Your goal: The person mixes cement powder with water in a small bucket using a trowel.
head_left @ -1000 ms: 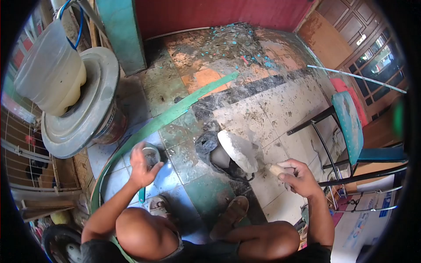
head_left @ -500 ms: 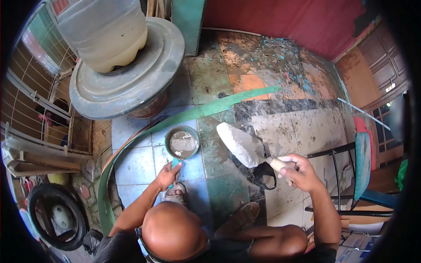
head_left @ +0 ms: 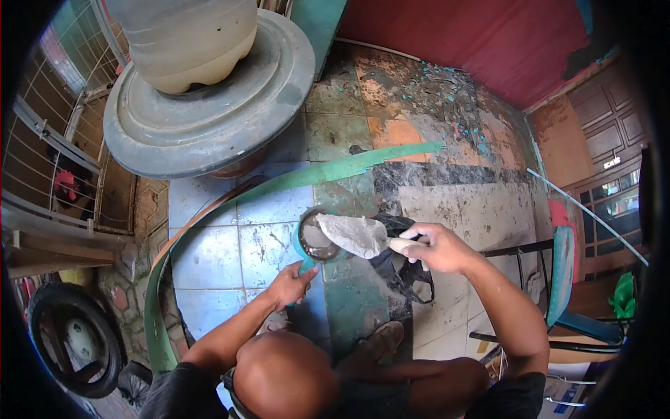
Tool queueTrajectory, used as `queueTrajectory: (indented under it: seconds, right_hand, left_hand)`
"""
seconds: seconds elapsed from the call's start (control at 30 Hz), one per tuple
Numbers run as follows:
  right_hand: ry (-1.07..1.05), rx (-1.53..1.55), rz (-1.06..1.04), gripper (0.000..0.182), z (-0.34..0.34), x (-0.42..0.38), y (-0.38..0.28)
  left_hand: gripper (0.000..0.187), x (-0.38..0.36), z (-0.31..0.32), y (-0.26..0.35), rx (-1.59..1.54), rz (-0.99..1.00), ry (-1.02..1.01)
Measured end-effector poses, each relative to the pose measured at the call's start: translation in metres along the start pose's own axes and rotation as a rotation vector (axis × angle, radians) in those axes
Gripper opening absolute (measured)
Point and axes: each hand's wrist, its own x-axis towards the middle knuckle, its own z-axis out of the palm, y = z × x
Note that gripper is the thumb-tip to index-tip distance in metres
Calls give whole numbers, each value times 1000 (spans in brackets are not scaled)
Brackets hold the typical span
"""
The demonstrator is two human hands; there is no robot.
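Tiled floor [head_left: 230, 251], red wall [head_left: 474, 35]; hands grip scoop [head_left: 314, 241] and trowel [head_left: 356, 234].

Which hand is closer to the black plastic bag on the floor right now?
Right. The right hand holds the trowel directly over the black plastic bag, while the left hand grips the scoop's handle, off to the bag's left.

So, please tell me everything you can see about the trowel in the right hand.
The trowel has a broad, rounded blade coated all over in pale grey, cement-like paste, and a light handle that looks wooden. The right hand grips that handle. The blade lies roughly level, pointing left, with its tip over the small teal scoop that the left hand holds by its handle. Whether blade and scoop touch cannot be told. A black plastic bag lies on the floor beneath.
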Motion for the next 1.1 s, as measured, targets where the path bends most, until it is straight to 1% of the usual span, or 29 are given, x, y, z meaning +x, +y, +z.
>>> queueTrajectory:
  seconds: [0.1, 0.13, 0.23, 0.27, 0.37, 0.4, 0.5, 0.53, 0.63, 0.73, 0.83, 0.93, 1.1]
  right_hand:
    - [45, -239, 30, 37, 7, 8, -29]
    - [97, -371, -58, 37, 10, 16, -29]
    - [140, -569, -85, 34, 20, 13, -64]
    - [159, -619, -137, 32, 24, 12, -72]
    - [166, -792, -142, 33, 38, 10, -89]
    - [193, -847, -217, 31, 44, 6, -89]
    - [215, -989, -241, 31, 60, -5, -94]
    - [259, -1066, -327, 32, 64, -5, -88]
    - [345, -1134, -371, 32, 72, -7, -76]
    - [387, -1129, -403, 31, 72, -8, -69]
    - [449, -1024, -494, 30, 66, -5, -60]
    - [463, -995, -531, 29, 70, 3, -55]
    - [510, -829, -582, 28, 74, 17, -54]
  left_hand:
    - [35, 4, 5, 3, -15, 12, -39]
    - [36, 4, 6, 3, -20, 17, -49]
    - [36, 6, 9, 8, -13, -1, -62]
    - [37, 6, 11, 9, -7, 5, -64]
    - [37, 6, 13, 12, -4, 16, -72]
    - [37, 7, 13, 12, -12, 18, -78]
    - [38, 9, 15, 13, -30, 22, -78]
    - [38, 9, 15, 13, -36, 22, -76]
    - [38, 12, 15, 11, -48, 32, -67]
    - [37, 14, 15, 11, -61, 35, -72]
    - [36, 13, 15, 13, -45, 24, -47]
    - [34, 12, 15, 16, -46, 23, -37]
    - [33, 11, 13, 15, -56, 28, -45]
